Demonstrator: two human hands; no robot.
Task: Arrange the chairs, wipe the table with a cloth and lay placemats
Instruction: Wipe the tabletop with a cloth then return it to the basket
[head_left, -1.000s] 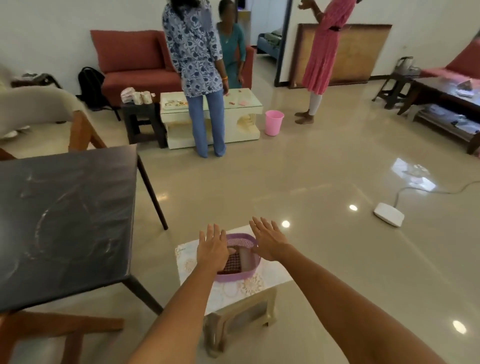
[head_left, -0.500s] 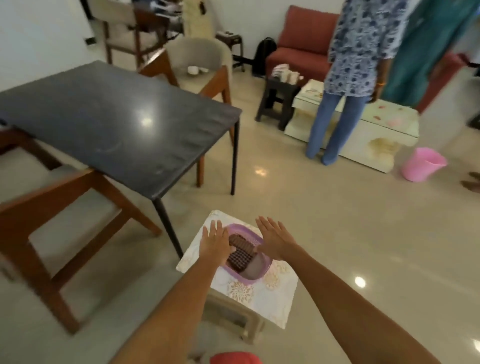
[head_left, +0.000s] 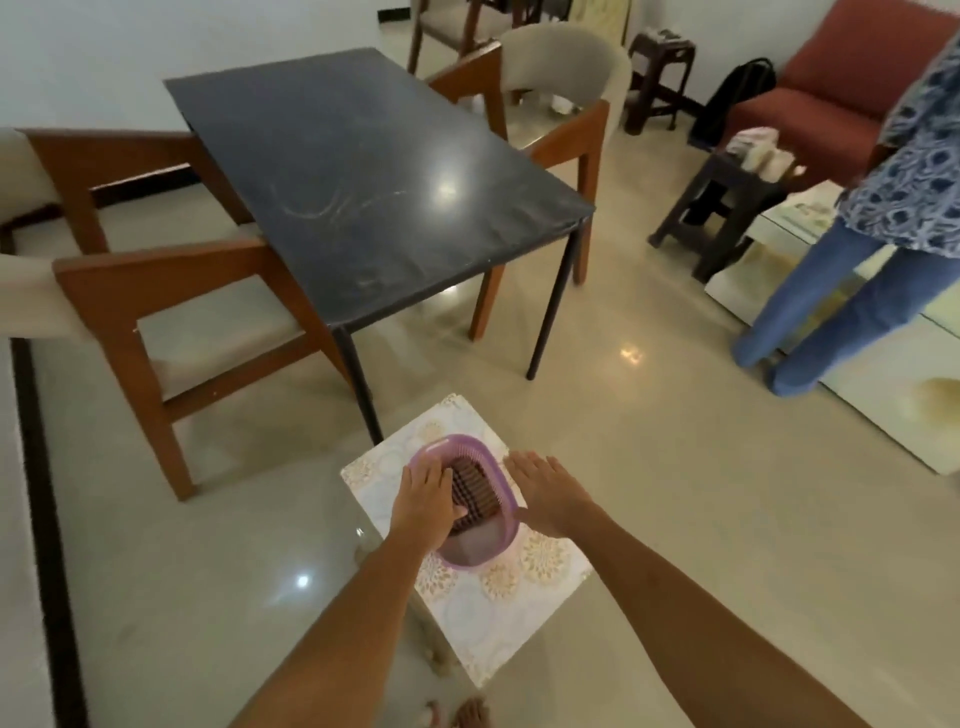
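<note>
Black dining table (head_left: 363, 171) is standing bare, smear marks showing near its near edge; wooden chairs (head_left: 197, 332) are sitting at both long sides. Patterned stool (head_left: 498, 597) is carrying a purple basket (head_left: 506, 512) toward its far corner, dark woven placemats (head_left: 470, 493) inside. Left hand (head_left: 423, 501) is lying flat-fingered over the mats; right hand (head_left: 548, 493) is hovering spread just beside the rim, gripping nothing. Risk: a one-sided lift may tip the light basket off the stool.

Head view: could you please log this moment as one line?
left hand: in purple basket | right hand: open beside it | black table: bare
</note>
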